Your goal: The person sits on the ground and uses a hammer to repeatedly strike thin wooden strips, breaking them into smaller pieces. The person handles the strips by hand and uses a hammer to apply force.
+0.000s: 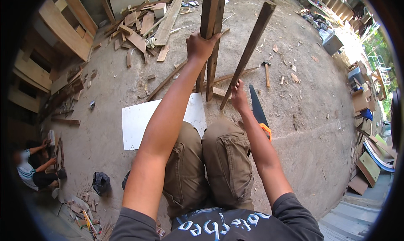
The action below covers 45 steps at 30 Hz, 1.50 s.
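The left hand (201, 45) is closed around two dark planks (212, 26) that stand upright together on the concrete floor (320, 127). The right hand (239, 97) grips a third plank (252, 41), which leans to the right, its lower end near the other two. A white board (136, 121) lies flat under the knees. A saw (257, 110) lies just beside the right forearm, and a hammer (266, 70) lies farther away.
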### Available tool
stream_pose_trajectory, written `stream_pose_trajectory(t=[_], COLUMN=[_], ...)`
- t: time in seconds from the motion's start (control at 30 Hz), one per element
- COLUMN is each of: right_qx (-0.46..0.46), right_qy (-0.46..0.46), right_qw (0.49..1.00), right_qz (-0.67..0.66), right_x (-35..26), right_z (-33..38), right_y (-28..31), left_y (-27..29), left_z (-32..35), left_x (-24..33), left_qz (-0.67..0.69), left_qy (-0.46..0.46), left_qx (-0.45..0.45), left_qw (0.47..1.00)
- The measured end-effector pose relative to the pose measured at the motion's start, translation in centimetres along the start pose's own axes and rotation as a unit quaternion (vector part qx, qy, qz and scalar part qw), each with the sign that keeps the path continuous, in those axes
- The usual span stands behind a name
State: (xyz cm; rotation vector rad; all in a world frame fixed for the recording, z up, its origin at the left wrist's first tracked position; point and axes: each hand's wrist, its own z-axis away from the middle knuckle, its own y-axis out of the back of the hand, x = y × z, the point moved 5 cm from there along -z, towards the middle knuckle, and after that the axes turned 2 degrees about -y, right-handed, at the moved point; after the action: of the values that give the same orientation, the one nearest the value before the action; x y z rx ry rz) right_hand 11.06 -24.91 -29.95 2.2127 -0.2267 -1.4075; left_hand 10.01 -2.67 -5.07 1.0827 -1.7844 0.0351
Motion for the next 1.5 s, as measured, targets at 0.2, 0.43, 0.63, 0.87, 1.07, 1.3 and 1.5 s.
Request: stream_pose_trajectory(t=[0.2,0.43,0.63,0.87,1.07,1.3,1.5], right_qx=[-0.002,-0.058,-0.123,-0.091,-0.082,-0.051,-0.035], right_qy=[-0.018,-0.034,-0.058,-0.127,-0.114,-0.099,-0.097], right_qw=[1.000,0.996,0.990,0.973,0.960,0.921,0.870], right_qz=[-0.006,-0.055,-0.049,-0.168,-0.242,-0.373,-0.482], right_x=[-0.8,-2.1,1.2,-1.4,-6.0,-9.4,-11.1], right_z=[0.0,-0.6,-3.9,-6.9,-9.0,-9.3,-9.2], right_y=[-1.1,-2.0,0.9,6.7,10.9,13.3,13.7], left_y=[0.4,0.3,0.5,1.6,3.3,6.7,11.0], left_z=[0.4,0.4,0.5,0.0,0.0,0.3,0.2], left_x=[0.6,-0.1,0.3,-1.0,-2.7,-4.0,-8.0], left_qz=[0.016,0.005,0.003,-0.038,-0.037,0.017,0.016], left_qy=[-0.012,-0.025,-0.006,-0.024,0.007,0.008,0.070], left_qx=[-0.005,-0.010,-0.050,-0.010,-0.003,0.102,0.242], left_qw=[1.000,1.000,0.999,0.999,0.999,0.995,0.968])
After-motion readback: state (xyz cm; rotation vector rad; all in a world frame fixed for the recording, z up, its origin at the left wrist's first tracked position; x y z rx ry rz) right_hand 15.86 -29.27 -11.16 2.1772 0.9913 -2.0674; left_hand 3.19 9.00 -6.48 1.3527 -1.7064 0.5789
